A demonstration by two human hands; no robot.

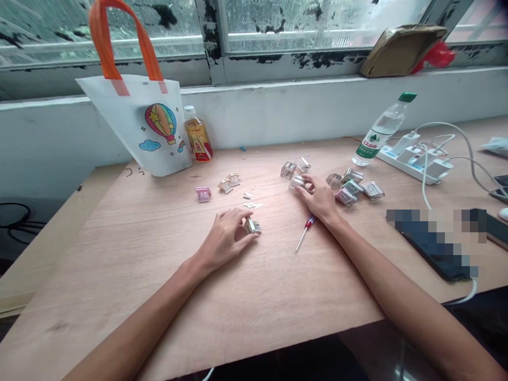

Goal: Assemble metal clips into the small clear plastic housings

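On the wooden table [222, 296], my left hand [224, 233] has its thumb and fingers around a small greenish pencil sharpener [253, 226]. My right hand [319, 198], further off, pinches a clear plastic sharpener case [297, 183]. Two more clear cases [288, 169] stand just beyond those fingertips. Under my right wrist lies a screwdriver [305, 233] with a red and purple handle, its tip pointing toward me. Small metal pieces [250, 205] lie beyond my left hand. A pink sharpener insert [203, 194] and two pale orange inserts [229, 182] sit further left.
Several sharpeners in clear cases [352, 189] cluster right of my right hand. Behind them stand a tilted water bottle [377, 132] and a power strip [416, 164] with cables. A white bag [130, 121] and a drink bottle [197, 137] stand back left. A dark phone [432, 246] lies right.
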